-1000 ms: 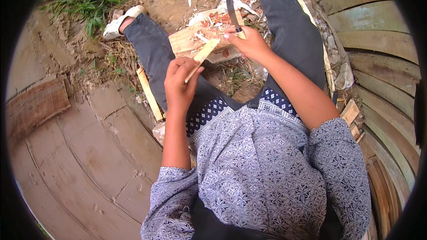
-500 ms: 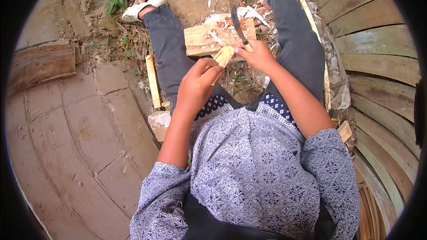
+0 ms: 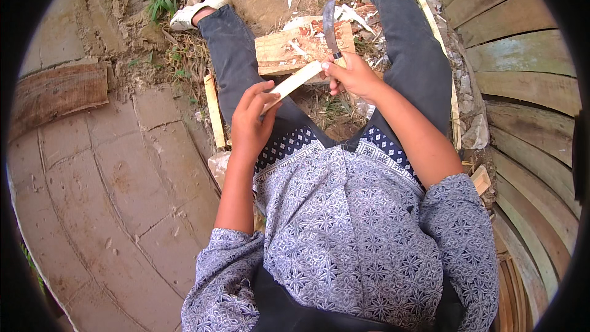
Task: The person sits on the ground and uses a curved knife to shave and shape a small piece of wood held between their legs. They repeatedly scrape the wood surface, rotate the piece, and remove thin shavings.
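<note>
A short, pale strip of wood (image 3: pixel 297 82) slants between my hands above my lap. My left hand (image 3: pixel 253 109) grips its lower end between thumb and fingers. At the strip's upper end, my right hand (image 3: pixel 353 76) touches or nearly touches the wood with its fingertips. That same hand is closed round the light handle of a curved knife (image 3: pixel 330 26), whose dark blade points up and away from me. Just beyond the hands lies a wooden board (image 3: pixel 276 53) strewn with shavings and reddish scraps.
Wood chips (image 3: pixel 353 17) litter the ground between my feet. A narrow wooden stick (image 3: pixel 213 110) lies beside my left leg. Slatted planks (image 3: pixel 522 89) rise close on my right. Brown paving (image 3: pixel 117 190) spreads to the left, with a rough plank (image 3: pixel 61 93) on it.
The wood strip has turned, showing its long flat face instead of a foreshortened end. My left hand has shifted left and down, and the knife blade has rotated to show its broad side.
</note>
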`<state>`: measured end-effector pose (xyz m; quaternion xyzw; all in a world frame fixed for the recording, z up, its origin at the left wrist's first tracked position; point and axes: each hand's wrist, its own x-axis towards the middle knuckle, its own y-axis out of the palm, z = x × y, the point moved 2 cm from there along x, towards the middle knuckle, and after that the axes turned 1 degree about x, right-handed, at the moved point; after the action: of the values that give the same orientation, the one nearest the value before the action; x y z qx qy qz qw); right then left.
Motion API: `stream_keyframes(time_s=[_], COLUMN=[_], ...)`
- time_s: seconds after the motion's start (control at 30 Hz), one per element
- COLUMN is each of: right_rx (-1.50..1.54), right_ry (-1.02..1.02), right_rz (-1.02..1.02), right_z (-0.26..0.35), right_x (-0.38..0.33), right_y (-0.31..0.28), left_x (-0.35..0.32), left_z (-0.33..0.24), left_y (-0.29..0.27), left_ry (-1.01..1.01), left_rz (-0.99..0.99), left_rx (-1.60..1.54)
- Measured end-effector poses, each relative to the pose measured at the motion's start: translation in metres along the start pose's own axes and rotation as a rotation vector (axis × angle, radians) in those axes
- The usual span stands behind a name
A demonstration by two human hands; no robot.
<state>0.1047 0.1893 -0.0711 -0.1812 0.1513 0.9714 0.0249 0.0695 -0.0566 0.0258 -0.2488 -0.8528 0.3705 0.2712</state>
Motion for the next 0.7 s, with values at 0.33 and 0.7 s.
stream_keyframes(time_s=[0.33, 0.7], right_rx=[-0.045, -0.015], right_ry=[-0.135, -0.015], right_rz=[-0.159, -0.068], right_z=[0.025, 0.024], right_x=[-0.008, -0.011], right_y=[-0.020, -0.010], left_x=[-0.006, 0.024], left_z=[0.023, -0.011], left_y=[0.014, 0.019], left_ry=[-0.126, -0.071], left_rz=[-0.011, 0.029], left_rx=[0.087, 0.111])
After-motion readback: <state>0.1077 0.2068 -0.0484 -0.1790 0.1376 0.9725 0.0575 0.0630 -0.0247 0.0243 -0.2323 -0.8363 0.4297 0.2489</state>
